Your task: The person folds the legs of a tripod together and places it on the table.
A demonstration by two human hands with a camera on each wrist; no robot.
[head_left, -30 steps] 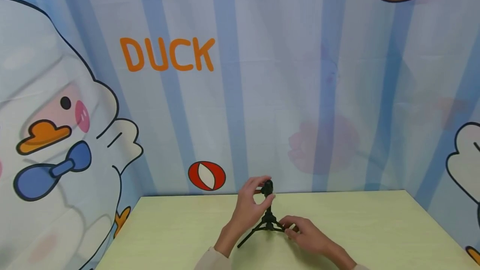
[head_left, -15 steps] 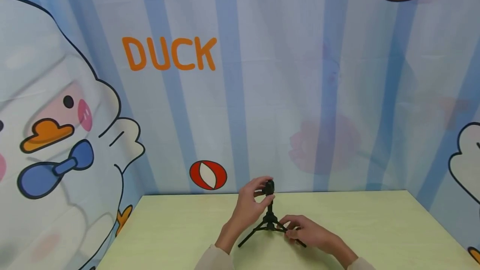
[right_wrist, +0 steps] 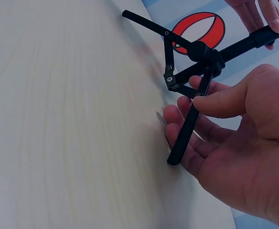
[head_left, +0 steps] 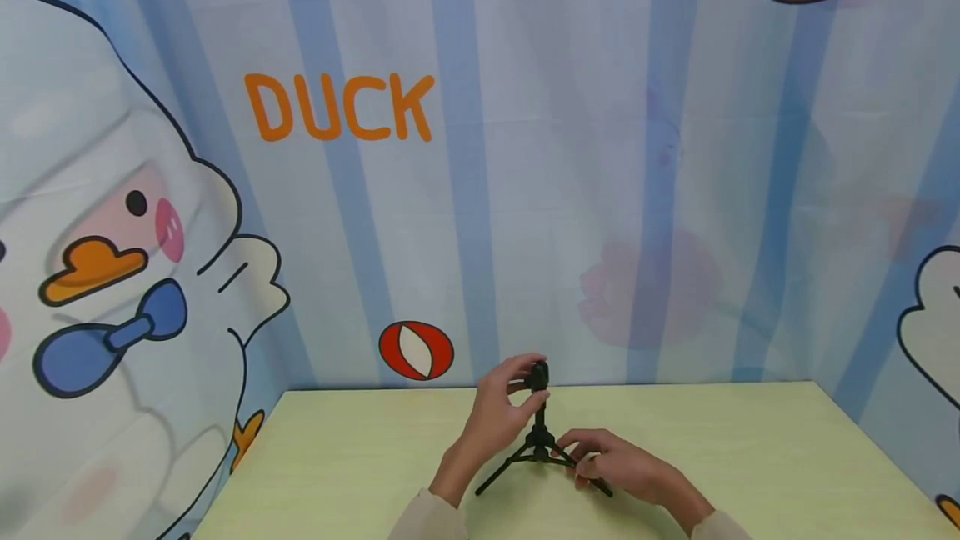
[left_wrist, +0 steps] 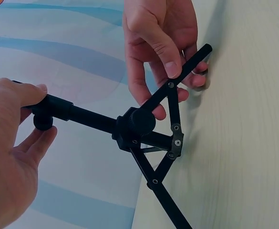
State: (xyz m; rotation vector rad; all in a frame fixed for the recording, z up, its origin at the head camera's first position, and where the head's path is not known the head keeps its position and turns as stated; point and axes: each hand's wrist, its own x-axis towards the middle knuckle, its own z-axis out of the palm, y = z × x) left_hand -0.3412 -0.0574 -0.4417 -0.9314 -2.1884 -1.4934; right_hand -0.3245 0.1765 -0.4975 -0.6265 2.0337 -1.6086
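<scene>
A small black tripod stands over the table with its legs spread and its column upright. My left hand grips the top of the column, thumb on one side and fingers on the other; a round black knob shows between them in the left wrist view. Lower down, my right hand pinches one leg between thumb and fingers, near where its brace joins. Another leg slants out to the left, untouched. The third leg cannot be made out clearly in the head view.
The pale yellow-green table lies beneath both hands. Right behind its back edge hangs a blue striped curtain printed with a duck, lettering and a red ball. More of the curtain closes off the left and right sides.
The leg in my right hand now shows its end beyond the fingers, where a second ago it was hidden. My left hand holds the column top as before; the view has shifted slightly.
</scene>
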